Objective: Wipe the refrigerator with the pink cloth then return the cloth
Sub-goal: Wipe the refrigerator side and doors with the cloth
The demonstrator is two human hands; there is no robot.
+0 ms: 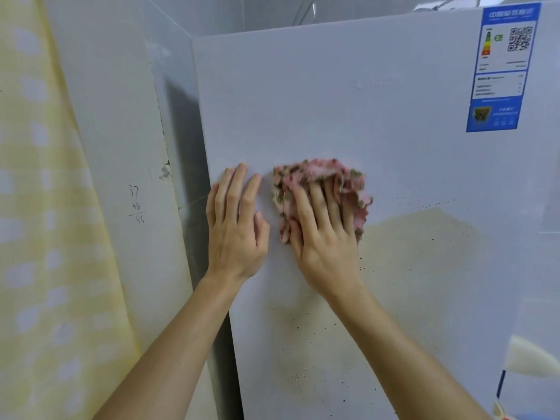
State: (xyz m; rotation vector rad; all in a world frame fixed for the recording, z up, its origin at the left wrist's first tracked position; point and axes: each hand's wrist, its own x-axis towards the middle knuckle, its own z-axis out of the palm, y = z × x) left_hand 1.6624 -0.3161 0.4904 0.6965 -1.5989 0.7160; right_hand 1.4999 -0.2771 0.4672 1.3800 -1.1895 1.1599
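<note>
pink cloth (321, 189) lies bunched flat against the refrigerator (378, 140) door, well below-left of the blue energy label (503, 68). right hand (324, 234) presses it with spread fingers; left hand (236, 225) rests bare and flat just beside it. soft, light and limp, it looks easiest gathered at its crumpled middle.

Refrigerator door (394, 131): pink cloth (306, 172) against it, blue label (500, 71) upper right, tan smear (424, 237) beside cloth.

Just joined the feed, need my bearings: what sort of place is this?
Likely a home, maybe a kitchen corner: a white fridge with a blue energy label, a yellow curtain, and sums written on the wall.
</note>
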